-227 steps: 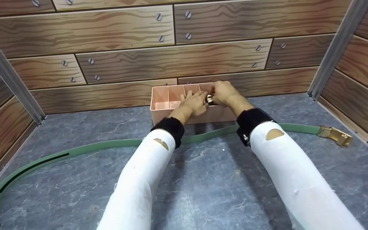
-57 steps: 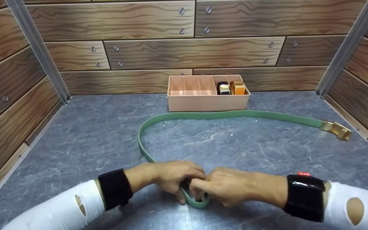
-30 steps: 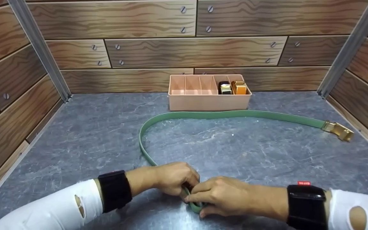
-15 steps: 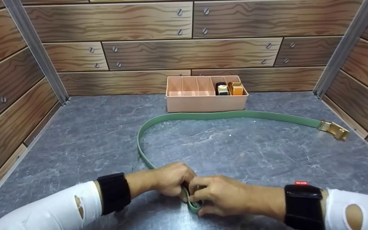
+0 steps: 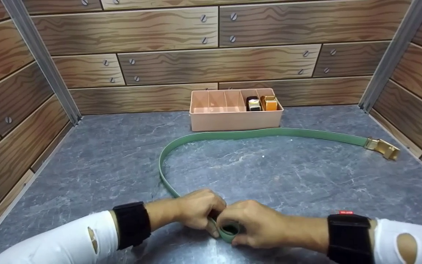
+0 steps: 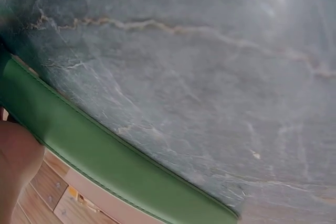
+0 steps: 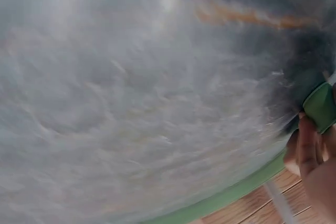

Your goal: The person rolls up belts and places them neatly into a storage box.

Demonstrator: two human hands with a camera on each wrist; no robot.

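A green belt (image 5: pixel 233 135) curves over the tabletop, its gold buckle (image 5: pixel 382 148) lying at the far right. At the front, the strap's other end is wound into a small coil (image 5: pixel 227 238) standing on edge. My right hand (image 5: pixel 253 222) grips the coil, thumb low on its right side and fingers over the top. Just left of it, my left hand (image 5: pixel 200 209) pinches the strap where it runs into the coil. The left wrist view has the strap (image 6: pixel 105 150) stretching away from that hand; in the right wrist view, fingers hold the rolled end (image 7: pixel 321 107).
Behind the belt stands a pink divided box (image 5: pixel 234 121) against the wood-patterned back wall (image 5: pixel 181 68). Its two right compartments hold a black coiled item (image 5: pixel 253 104) and an orange coiled item (image 5: pixel 269 103) with gold metal parts. Side walls enclose the grey marbled table (image 5: pixel 115 154).
Both hands were at the box and have come to the front. The strap's left end has been drawn in and coiled. Lately my right fingers shift round the coil, which shows rounder.
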